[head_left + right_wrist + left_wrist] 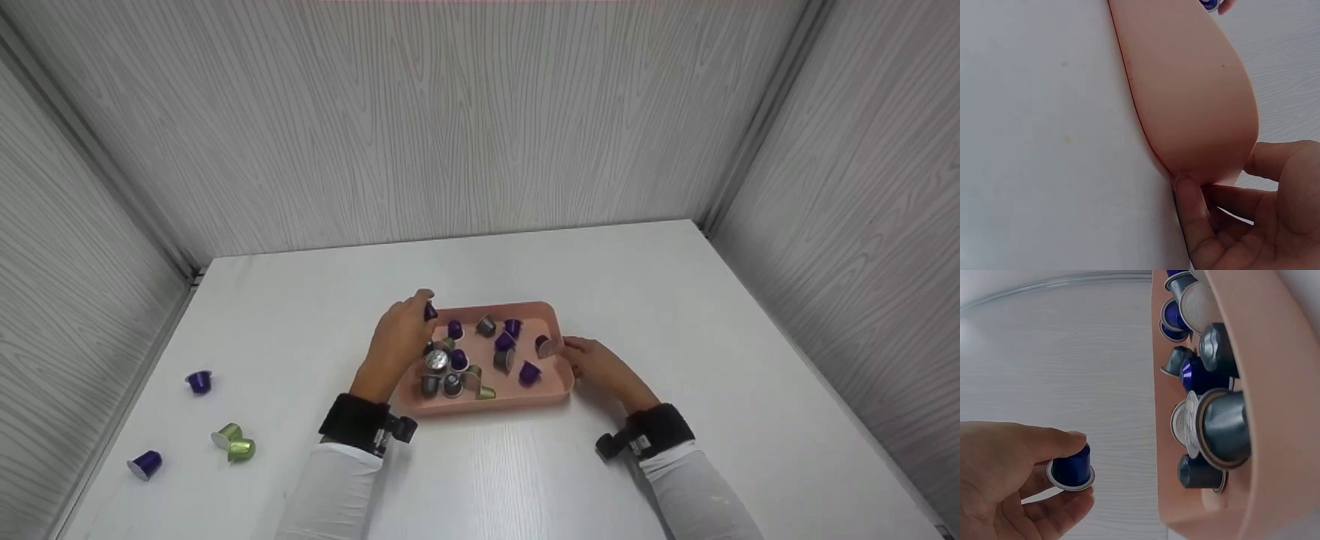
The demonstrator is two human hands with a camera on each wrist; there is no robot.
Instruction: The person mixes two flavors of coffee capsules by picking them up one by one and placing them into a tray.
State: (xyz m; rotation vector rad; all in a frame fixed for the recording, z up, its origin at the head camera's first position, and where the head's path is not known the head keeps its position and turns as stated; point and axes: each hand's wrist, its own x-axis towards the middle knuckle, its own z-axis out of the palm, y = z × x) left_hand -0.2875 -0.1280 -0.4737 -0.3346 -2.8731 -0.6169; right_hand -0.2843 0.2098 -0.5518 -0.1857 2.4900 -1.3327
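A purple-blue coffee capsule (pixel 1072 467) is pinched between the thumb and fingers of my left hand (pixel 401 334), at the left end of a pink tray (pixel 559 386). In the left wrist view the capsule sits rim down, apart from the tray wall. Inside the tray lie several capsules in purple, dark grey and green, such as a grey capsule (pixel 486 325) and a purple capsule (pixel 529 373). My right hand (pixel 604 369) grips the tray's right end; in the right wrist view one finger lies along its lower edge.
On the white table (pixel 750 420), a purple capsule (pixel 199 382) lies far left, with another purple capsule (pixel 145 465) nearer the front. Two green capsules (pixel 240 450) touch each other between them and my left arm. Wood-grain panels (pixel 465 120) stand behind and at both sides.
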